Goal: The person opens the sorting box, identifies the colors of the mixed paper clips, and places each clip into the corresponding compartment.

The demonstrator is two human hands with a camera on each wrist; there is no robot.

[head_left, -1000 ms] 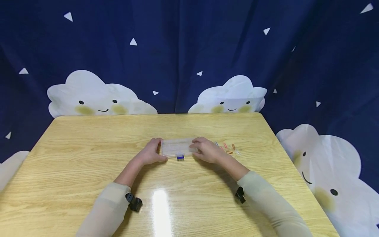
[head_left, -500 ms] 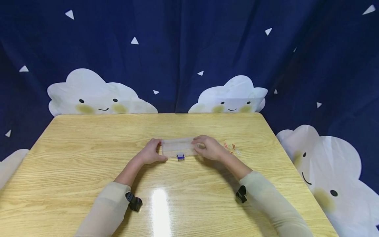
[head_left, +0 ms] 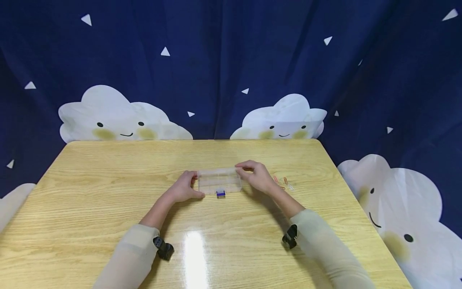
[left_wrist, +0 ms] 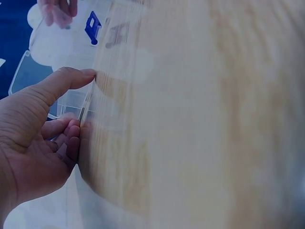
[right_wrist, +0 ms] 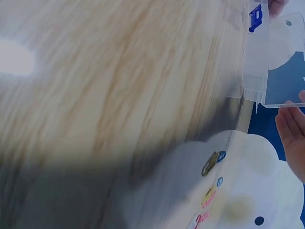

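Note:
A clear plastic compartment box with a blue latch on its front side lies on the table. My left hand grips its left end, thumb at the front corner and fingers behind. My right hand holds the right edge of the lid between thumb and fingers. In the right wrist view the lid stands raised at an angle from the box body. Dividers show inside the box. Right of my right hand lie several coloured paper clips, partly hidden by that hand in the head view.
The wooden table extends around the box, with a bright reflection near its front. Behind and to the right hangs a dark blue curtain with white clouds. A black wrist camera is strapped to the left sleeve.
My right hand has moved slightly up and away at the box's right end, and the lid has lifted, so the compartments show more clearly. My left hand has stayed in place.

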